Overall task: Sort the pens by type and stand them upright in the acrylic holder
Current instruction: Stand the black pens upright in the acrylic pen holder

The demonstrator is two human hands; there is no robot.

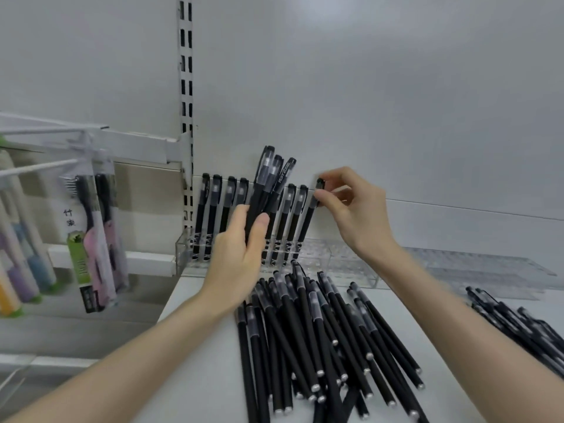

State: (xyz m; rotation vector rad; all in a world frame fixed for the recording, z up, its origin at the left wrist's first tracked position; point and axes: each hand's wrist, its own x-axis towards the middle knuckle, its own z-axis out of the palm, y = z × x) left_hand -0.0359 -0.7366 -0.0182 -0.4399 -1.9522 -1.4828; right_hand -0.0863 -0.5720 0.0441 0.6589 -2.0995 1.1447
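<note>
Hands busy at shelf: left hand (241, 248) grips bundle of black pens (268, 184); right hand (351, 209) pinches cap of one pen (314, 198), its lower end at acrylic holder (182, 250) on shelf's back edge. We judge the bundle could brush standing row (213, 206) and tip it. Loose pile (320, 331) lies under both wrists, toward front edge

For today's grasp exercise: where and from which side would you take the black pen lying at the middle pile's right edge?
Pinch the black pen mid-barrel, from above and the right: it lies flat, with bare white shelf beside it.
</note>
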